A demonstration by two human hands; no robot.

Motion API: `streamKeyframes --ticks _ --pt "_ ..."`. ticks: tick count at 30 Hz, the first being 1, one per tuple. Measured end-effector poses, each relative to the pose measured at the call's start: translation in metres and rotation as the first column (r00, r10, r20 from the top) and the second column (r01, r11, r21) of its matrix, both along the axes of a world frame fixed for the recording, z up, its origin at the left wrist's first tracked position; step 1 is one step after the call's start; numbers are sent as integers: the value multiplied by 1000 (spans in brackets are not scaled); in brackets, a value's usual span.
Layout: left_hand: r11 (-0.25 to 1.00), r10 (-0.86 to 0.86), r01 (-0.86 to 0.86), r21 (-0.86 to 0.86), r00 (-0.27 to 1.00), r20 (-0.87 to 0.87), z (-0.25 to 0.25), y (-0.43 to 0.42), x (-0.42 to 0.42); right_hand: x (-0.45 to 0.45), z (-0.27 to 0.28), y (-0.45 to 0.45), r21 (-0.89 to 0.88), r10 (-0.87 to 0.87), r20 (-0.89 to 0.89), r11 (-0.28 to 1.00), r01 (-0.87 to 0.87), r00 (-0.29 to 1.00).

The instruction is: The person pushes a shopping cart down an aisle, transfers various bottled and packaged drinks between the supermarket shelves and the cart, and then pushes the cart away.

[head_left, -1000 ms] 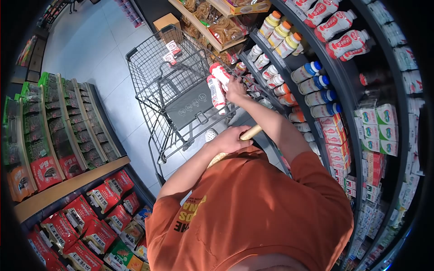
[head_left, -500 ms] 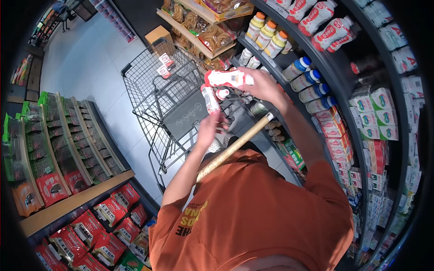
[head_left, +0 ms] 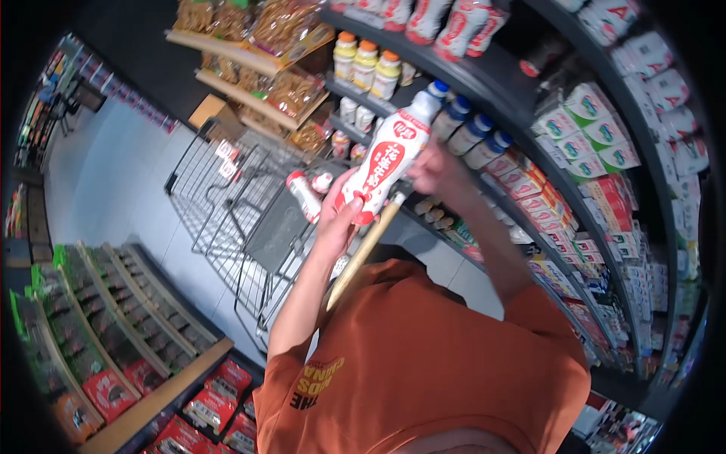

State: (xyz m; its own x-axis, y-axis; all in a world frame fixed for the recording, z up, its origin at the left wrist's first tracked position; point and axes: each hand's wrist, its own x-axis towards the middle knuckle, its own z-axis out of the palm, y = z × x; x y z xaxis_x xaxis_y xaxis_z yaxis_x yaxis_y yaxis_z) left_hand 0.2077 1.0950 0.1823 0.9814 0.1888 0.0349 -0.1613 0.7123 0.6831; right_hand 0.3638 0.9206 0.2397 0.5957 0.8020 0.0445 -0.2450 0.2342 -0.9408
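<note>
A white and red drink bottle (head_left: 386,155) is tilted in front of me, its white cap toward the shelf. My left hand (head_left: 338,223) is closed around its bottom end. Close beside the bottle's right side is my right hand (head_left: 432,170), smeared by motion; its fingers cannot be made out. Below the bottle, the shopping cart (head_left: 261,242) stands by its yellow handle bar (head_left: 367,253). Another red and white bottle (head_left: 304,195) lies in the cart's near part, with a smaller white and red bottle (head_left: 323,181) next to it.
Curved shelves (head_left: 507,83) of bottles and cartons run along my right. Packaged food fills a wooden rack (head_left: 246,57) ahead. On the left stands a bin rack (head_left: 162,303), above several red packets (head_left: 219,393). Small red and white packs (head_left: 227,160) sit in the cart's far end.
The bottle has come up out of the cart area toward me and turned upright-diagonal. My left hand now grips its base, while the right has left its cap end.
</note>
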Motion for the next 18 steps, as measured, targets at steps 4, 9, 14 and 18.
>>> streamKeyframes --ticks 4,9,14,18 --pt "962 81 -60 267 994 -67 23 -29 16 -12 -8 4 -174 -133 -66 977 120 989" --pt "555 143 -70 829 990 -12 -5 -23 24 24 36 -16 -105 -384 479 868 486 789" --pt "175 90 221 960 967 -239 -39 -32 -6 135 67 -36 253 -376 927 654 713 16" --pt "128 88 300 945 946 -313 -50 -34 -9 184 77 -35 307 -322 939 635 709 -119"
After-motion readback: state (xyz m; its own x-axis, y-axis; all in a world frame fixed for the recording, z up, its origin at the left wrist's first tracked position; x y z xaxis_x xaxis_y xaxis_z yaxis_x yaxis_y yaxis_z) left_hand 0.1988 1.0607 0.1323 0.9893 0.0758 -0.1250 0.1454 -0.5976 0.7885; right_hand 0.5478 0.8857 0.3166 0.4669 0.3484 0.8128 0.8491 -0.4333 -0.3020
